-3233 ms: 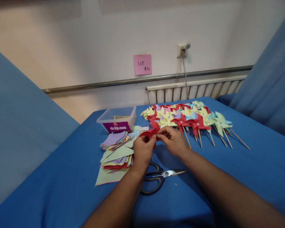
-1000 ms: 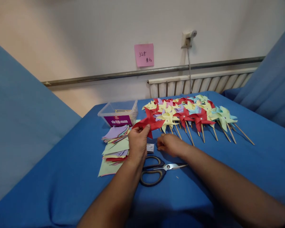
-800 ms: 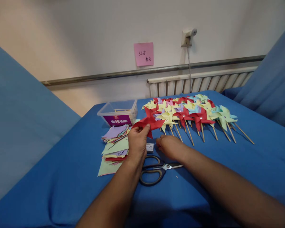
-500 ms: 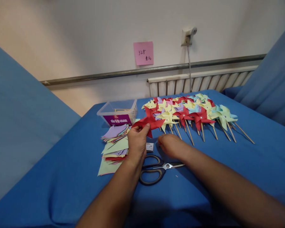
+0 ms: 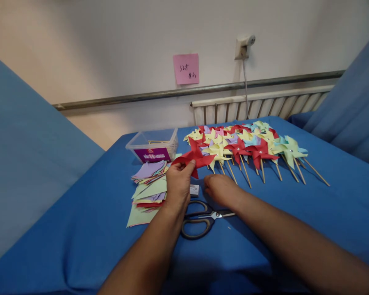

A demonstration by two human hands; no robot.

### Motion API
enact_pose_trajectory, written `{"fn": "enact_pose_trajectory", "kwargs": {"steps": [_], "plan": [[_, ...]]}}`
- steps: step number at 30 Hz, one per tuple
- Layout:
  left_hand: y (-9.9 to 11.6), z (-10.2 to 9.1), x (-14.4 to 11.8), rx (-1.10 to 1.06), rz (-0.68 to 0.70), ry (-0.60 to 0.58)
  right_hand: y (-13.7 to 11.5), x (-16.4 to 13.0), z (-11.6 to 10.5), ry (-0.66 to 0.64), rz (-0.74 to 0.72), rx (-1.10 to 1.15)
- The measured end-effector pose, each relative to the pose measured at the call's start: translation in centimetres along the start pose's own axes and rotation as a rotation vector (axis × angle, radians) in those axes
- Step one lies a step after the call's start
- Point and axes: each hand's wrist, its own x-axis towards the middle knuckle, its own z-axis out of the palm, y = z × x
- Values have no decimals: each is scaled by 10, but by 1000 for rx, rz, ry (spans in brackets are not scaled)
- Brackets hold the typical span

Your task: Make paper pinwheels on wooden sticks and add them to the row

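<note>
A red paper pinwheel [image 5: 194, 155] is pinched between the thumb and fingers of my left hand [image 5: 178, 182], held up above the cloth; no stick shows on it. My right hand [image 5: 219, 189] is low to its right, fingers curled together; whatever they hold, if anything, is hidden. Between the hands lies a small white box [image 5: 194, 190], partly covered by my left hand. Below them, dark-handled scissors [image 5: 216, 215] rest on the cloth, blades pointing right and their tips by my right wrist.
Several finished pinwheels [image 5: 260, 152] on wooden sticks lie at the back right. Stacked coloured paper [image 5: 149, 190] is left of my left hand, before a clear plastic box [image 5: 153, 153] with yellow sticks inside. Blue cloth [image 5: 95, 217] covers the table; a wall and radiator [image 5: 264, 98] stand behind.
Very little differs: my left hand and the red pinwheel have shifted slightly right. My right hand stays low in nearly the same spot, its fingers still curled.
</note>
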Motion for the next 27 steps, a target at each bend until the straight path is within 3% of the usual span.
{"fn": "enact_pose_trajectory", "kwargs": {"steps": [8, 18, 23, 27], "plan": [[0, 0, 1, -6, -15, -2, 5, 1, 4, -26, -44, -35], [2, 2, -1, -3, -10, 2, 18, -1, -5, -17, -52, 100], [1, 1, 0, 12, 4, 0, 18, 3, -3, -105, -164, 137], [0, 0, 0, 5, 4, 1, 21, 5, -5, -156, -174, 121]]}}
